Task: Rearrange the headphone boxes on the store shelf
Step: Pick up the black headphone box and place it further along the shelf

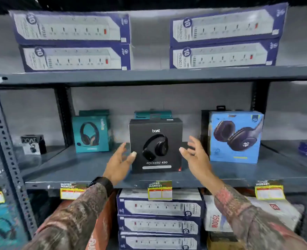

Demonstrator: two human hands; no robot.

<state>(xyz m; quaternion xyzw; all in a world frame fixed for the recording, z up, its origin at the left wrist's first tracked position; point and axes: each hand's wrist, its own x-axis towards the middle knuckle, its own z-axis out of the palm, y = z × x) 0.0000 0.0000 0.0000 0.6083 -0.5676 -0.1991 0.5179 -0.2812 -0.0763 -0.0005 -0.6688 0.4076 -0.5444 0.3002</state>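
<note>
— Two hands, one box: your left hand [121, 159] and your right hand [192, 153] flank the black headphone box [156, 146] on the middle shelf [80, 170], fingers spread, neither closed on anything. The left thumb tip looks to be at or just touching the near left edge; the right hand seems just clear of the right side.

— Where does it stand among the others?

— Centre of the shelf, upright, printed face toward you, close to the near edge. A teal headphone box [91, 134] stands to its left and farther back, a blue headphone box [236, 137] to its right. Another teal box [152, 114] shows just behind it; I cannot tell whether they touch.

— How will it handle?

— My guess is light for its bulk: stiff card around a set of headphones. The walls should take a firm squeeze without buckling, but the finish looks smooth, so it may slip under a light pinch. The corners are what will dent.

— So where do you want my hands?

— Palms flat on the left and right side walls, about mid-height, fingers wrapped toward the far face. Press evenly from both sides, lift it clear before you shift it so the bottom does not drag, and mind the box behind.
</note>
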